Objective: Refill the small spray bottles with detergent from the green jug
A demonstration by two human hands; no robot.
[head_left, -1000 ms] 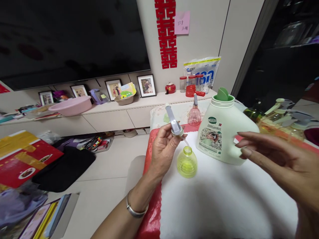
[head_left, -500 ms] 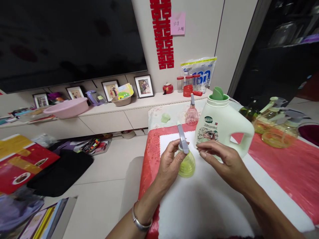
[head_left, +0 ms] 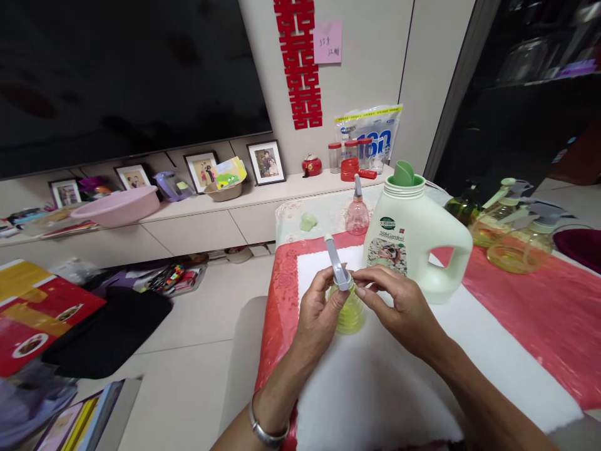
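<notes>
A small yellow-green spray bottle (head_left: 350, 318) with a grey trigger head (head_left: 338, 268) stands on the white cloth (head_left: 380, 388) in front of me. My left hand (head_left: 320, 307) is closed around its neck and the base of the head, thumb in front. From the other side, my right hand (head_left: 392, 294) pinches at the collar with thumb and fingertips; its grip is partly hidden. Just behind my right hand is a large pale green jug (head_left: 420, 219) with a green spout (head_left: 408, 175). A pink spray bottle (head_left: 357, 216) stands behind, left of the jug.
Yellow spray bottles (head_left: 521, 250) and a dark green bottle (head_left: 464, 203) stand to the right on the red tablecloth (head_left: 511, 313). A light green flower-shaped piece (head_left: 308, 222) lies at the table's far left. Beyond is a cabinet (head_left: 197, 216) with photo frames and a pink basin (head_left: 124, 207).
My right hand has moved left, from beside the bottle to its collar, where the fingertips now meet it. My left hand keeps its hold. The view has shifted slightly.
</notes>
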